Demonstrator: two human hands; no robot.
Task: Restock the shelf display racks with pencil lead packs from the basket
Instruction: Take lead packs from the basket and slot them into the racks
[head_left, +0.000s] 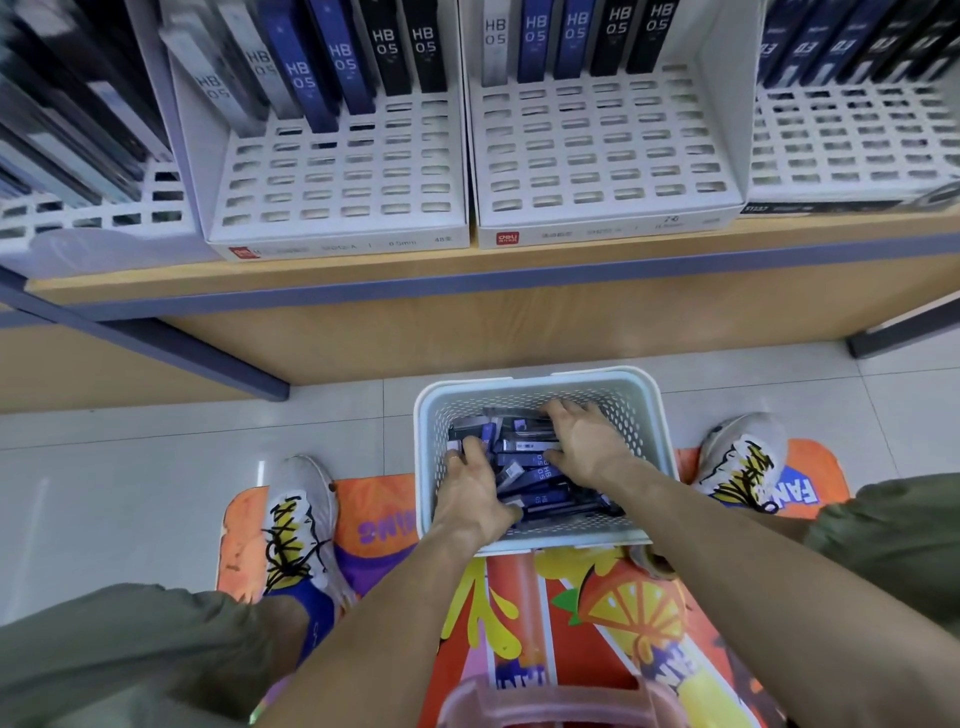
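A pale perforated basket (639, 410) stands on the floor between my feet, holding a heap of blue and black pencil lead packs (530, 467). Both hands are inside it. My left hand (470, 488) rests on the left side of the heap with fingers curled over packs. My right hand (584, 436) lies spread on the heap's far right, fingers apart. Whether either hand grips a pack is hidden. Above, on the wooden shelf, two white slotted display racks (337, 176) (602, 150) carry upright HB 0.5 packs (384, 52) only in their back rows.
More racks with dark packs stand at the far left (78, 145) and far right (852, 124) of the shelf. An orange printed mat (582, 613) lies under the basket and my shoes. A pink stool edge (545, 701) sits at the bottom.
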